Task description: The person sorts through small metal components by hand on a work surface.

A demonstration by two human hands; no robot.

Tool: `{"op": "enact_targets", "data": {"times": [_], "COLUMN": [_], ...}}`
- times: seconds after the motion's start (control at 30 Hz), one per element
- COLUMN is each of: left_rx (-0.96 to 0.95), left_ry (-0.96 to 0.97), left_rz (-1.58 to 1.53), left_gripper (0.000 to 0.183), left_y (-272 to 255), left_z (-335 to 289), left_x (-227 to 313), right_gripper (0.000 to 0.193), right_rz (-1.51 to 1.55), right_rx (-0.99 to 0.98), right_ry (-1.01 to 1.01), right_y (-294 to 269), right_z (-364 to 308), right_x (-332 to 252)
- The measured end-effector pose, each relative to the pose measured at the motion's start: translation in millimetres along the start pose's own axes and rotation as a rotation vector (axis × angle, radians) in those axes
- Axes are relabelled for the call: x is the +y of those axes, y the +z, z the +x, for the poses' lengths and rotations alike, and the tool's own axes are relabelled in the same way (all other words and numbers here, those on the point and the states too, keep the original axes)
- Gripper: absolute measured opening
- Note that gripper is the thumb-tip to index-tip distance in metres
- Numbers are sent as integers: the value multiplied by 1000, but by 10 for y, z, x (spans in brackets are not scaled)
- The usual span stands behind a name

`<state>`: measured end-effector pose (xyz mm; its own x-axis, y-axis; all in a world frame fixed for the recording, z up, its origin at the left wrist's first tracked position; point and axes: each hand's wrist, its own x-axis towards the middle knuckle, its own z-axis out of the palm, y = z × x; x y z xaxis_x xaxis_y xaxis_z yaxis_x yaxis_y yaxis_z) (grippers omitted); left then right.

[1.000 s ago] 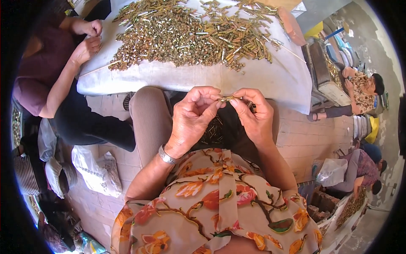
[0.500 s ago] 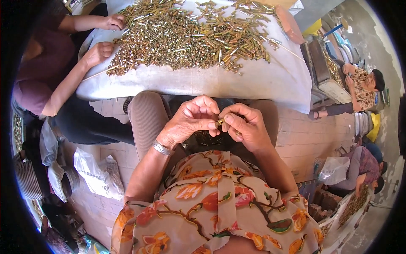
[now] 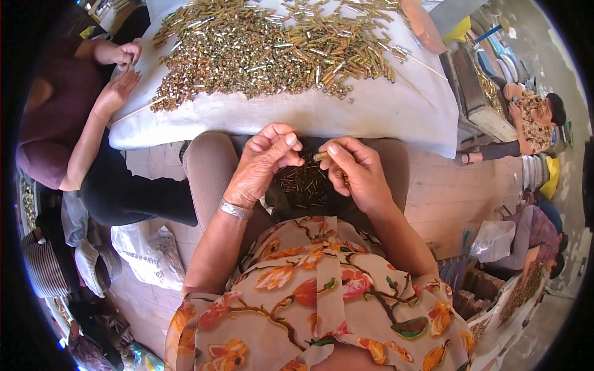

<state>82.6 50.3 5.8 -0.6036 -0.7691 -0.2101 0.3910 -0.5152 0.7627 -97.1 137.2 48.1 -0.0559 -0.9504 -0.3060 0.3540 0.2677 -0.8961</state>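
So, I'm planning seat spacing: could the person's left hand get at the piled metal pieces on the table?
Probably yes: only bare white covering shows between the left hand and the piled metal pieces, though a forward stretch seems needed.

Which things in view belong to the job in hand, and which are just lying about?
In the job:
metal part in right hand
left hand, close by
pile of metal pieces on the table
loose pieces between the knees

Seemingly just lying about:
white bag on the floor
clear bag at right
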Motion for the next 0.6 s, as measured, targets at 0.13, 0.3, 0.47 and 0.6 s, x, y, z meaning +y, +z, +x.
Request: {"op": "enact_targets", "data": {"times": [0.13, 0.3, 0.47, 0.6], "left_rx": [124, 139, 206, 283], "left_ry": [75, 226, 607, 559], "left_rz": [422, 829, 1264, 1456], "left_gripper": [13, 15, 14, 11], "left_y": [67, 71, 267, 364], "left_z": [183, 683, 1125, 1205], "left_x": [76, -38, -128, -146], "right_gripper": [21, 41, 43, 43], "right_rz": [-594, 229, 477, 558], "right_rx": [-22, -594, -1089, -1251], "right_ry": [-421, -483, -682, -923], "right_y": [-95, -1, 417, 592], "right_z": [71, -314, -548, -294], "right_x": [109, -666, -1536, -1580]}}
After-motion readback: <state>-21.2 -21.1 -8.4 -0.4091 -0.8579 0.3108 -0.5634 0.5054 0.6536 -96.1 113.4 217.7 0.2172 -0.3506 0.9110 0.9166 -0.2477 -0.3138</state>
